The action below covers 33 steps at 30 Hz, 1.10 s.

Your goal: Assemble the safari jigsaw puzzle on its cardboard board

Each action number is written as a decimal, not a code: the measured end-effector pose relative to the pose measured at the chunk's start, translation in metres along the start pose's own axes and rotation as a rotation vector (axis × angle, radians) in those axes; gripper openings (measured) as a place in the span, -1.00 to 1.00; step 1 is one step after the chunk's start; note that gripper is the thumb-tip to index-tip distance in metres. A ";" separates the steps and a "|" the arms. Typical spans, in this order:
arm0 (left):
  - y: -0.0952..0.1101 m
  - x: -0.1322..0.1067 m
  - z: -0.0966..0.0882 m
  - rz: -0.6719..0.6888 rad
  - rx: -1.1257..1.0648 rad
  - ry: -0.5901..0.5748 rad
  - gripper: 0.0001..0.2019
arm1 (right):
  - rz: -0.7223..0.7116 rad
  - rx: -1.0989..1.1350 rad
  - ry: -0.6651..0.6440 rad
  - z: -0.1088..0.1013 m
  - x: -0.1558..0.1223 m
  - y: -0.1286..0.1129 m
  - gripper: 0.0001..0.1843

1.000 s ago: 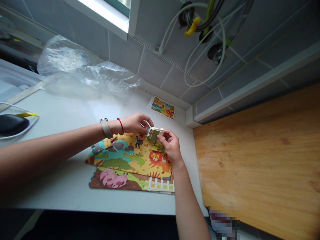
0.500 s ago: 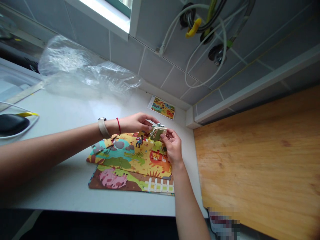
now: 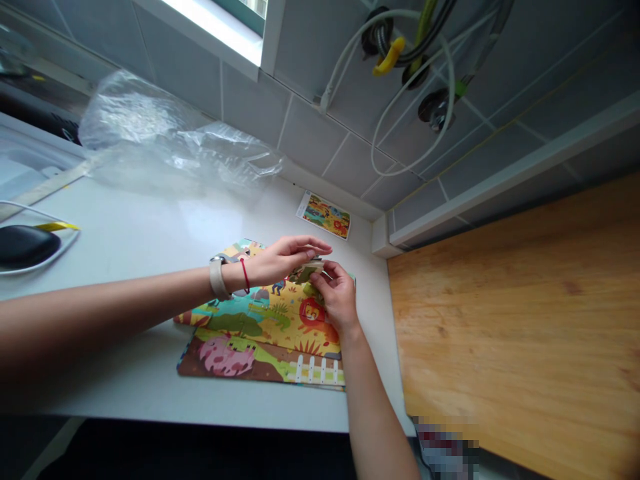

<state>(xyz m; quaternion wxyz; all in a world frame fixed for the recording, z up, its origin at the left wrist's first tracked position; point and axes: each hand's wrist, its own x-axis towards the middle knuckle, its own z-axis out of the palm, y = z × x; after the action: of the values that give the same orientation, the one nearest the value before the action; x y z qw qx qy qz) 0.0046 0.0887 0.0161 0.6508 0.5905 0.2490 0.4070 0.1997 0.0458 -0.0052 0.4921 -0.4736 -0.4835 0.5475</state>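
The jigsaw piece (image 3: 309, 272), light, stiff card best pinched by its edges, sits just above the puzzle (image 3: 260, 333) on the worktop (image 3: 125, 227). Our right fingers (image 3: 323, 280) grip it; our left fingers (image 3: 305, 245) stretch over it, contact unclear.

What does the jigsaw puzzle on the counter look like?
The jigsaw puzzle looks like bright printed cardboard, cut into interlocking pieces, showing a lion, a pink pig and a white fence. It lies flat on the white counter. Its top part is partly hidden beneath the left hand and right hand, which hold a piece above it.
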 end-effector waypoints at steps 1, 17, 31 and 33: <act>0.001 -0.002 0.004 0.029 0.029 -0.003 -0.66 | -0.011 0.002 -0.003 0.000 0.000 -0.001 -0.60; -0.015 -0.013 0.005 0.202 0.847 -0.165 -0.52 | -0.062 0.234 0.382 -0.022 0.011 -0.015 -0.61; -0.037 -0.016 0.015 0.494 1.258 -0.302 -0.83 | 0.045 0.310 0.349 -0.014 0.011 -0.004 -0.55; -0.036 -0.016 0.012 0.527 1.288 -0.316 -0.81 | 0.043 0.326 0.364 -0.017 0.012 -0.005 -0.54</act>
<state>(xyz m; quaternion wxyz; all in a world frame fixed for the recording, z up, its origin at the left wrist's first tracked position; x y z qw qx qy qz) 0.0142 0.0695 -0.0189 0.0811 0.9501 0.1919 0.2324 0.2163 0.0590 -0.0019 0.6291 -0.4890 -0.2819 0.5344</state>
